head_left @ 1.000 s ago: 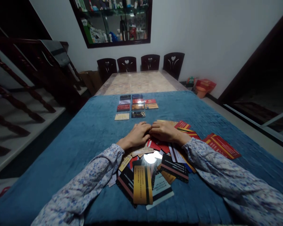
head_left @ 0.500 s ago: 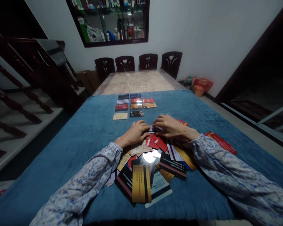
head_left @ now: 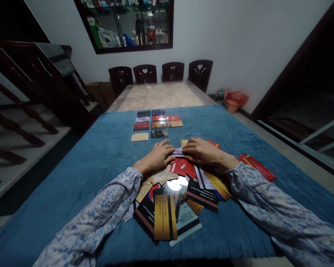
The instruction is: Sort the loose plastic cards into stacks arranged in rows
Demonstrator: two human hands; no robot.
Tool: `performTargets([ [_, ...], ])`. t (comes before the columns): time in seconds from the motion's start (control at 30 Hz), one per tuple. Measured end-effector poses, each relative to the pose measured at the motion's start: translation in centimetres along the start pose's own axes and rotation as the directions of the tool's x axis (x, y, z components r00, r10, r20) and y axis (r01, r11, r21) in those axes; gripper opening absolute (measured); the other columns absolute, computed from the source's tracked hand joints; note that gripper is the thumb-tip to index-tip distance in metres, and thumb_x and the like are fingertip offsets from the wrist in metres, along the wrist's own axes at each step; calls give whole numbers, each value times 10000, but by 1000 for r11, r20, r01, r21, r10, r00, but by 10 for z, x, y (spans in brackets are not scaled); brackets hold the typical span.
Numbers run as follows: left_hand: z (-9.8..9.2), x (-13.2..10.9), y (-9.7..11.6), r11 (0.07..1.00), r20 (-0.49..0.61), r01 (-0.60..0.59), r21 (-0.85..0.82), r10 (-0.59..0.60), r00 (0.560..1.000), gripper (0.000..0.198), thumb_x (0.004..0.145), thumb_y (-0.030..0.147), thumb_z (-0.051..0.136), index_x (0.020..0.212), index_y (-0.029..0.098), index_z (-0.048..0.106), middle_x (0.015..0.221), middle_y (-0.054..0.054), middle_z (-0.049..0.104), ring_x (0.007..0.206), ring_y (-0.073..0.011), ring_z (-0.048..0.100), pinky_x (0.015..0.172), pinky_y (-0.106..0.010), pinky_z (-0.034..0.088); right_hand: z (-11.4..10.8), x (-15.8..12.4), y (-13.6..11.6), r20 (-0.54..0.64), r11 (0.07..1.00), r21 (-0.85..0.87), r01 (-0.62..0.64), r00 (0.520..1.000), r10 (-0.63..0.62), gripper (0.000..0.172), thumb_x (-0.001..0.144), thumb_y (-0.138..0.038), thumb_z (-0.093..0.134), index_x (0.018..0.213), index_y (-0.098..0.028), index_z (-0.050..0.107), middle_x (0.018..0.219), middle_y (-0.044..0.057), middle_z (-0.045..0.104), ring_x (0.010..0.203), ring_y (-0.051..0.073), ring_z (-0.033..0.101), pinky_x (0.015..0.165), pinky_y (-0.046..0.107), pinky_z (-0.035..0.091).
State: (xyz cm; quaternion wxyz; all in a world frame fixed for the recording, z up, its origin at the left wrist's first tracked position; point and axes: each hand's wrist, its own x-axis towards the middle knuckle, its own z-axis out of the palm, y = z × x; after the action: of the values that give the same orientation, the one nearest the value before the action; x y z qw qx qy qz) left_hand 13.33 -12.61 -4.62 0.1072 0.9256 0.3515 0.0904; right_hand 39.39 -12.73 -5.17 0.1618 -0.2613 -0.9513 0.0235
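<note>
A pale card with a dark stripe (head_left: pixel 178 152) lies between my two hands at the far edge of a loose card pile. My left hand (head_left: pixel 158 156) has its fingers curled on the card's left end. At the right end, the fingers of my right hand (head_left: pixel 203 151) close on the same card. Just below are red cards (head_left: pixel 180 167), partly under my fingertips. Nearer to me the pile spreads out with a gold card (head_left: pixel 165 217), a black card with a brown stripe (head_left: pixel 202 195) and a pale green card (head_left: pixel 187 218).
Beyond my hands, cards stand in short rows, among them a cream card (head_left: pixel 139 137) and a black card (head_left: pixel 159 134). A red card (head_left: pixel 258 167) lies to the right on the blue cloth (head_left: pixel 100 148). Dark chairs (head_left: pixel 172 71) line the far end.
My right hand has shifted slightly and its fingers are lower on the pale card. A yellowish card now shows behind that hand. The view has moved a little.
</note>
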Motion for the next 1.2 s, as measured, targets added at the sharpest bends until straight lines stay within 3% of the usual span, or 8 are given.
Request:
performTargets([
  [0.23, -10, -7, -1, 998, 2, -60, -18, 60, 998, 292, 1013, 294, 556, 1253, 235, 712, 1301, -100, 721, 1441, -314, 453, 1165, -572, 374, 1, 2, -8, -77, 1000, -9, 28, 997, -28, 285, 1024, -282, 507, 1110, -194, 764, 988, 113, 769, 908, 209, 618, 814, 353, 514],
  [0.47, -20, -6, -12, 986, -54, -115, -122, 109, 993, 255, 1010, 260, 536, 1048, 220, 785, 1037, -75, 791, 1268, -264, 619, 1105, -461, 475, 1, 4, -11, -179, 999, -37, 1, 984, -7, 367, 1067, -322, 414, 1054, -193, 757, 876, 107, 712, 812, 190, 580, 721, 313, 481],
  [0.77, -24, -8, -14, 986, -152, -91, -140, 69, 986, 254, 970, 193, 531, 976, 201, 786, 1085, -86, 755, 1040, -210, 704, 937, -356, 557, 7, 9, -9, -254, 995, -89, -48, 967, 24, 376, 1081, -296, 361, 1007, -184, 712, 786, 79, 659, 733, 180, 514, 669, 291, 389],
  [1.2, -19, -7, -18, 984, -190, -82, -161, 51, 981, 269, 929, 130, 531, 1014, 208, 775, 1039, -63, 750, 977, -191, 685, 909, -338, 550, 19, 12, -6, -279, 983, -121, -140, 955, 101, 290, 1009, -160, 457, 1192, -179, 681, 910, 99, 719, 804, 196, 572, 715, 297, 435],
])
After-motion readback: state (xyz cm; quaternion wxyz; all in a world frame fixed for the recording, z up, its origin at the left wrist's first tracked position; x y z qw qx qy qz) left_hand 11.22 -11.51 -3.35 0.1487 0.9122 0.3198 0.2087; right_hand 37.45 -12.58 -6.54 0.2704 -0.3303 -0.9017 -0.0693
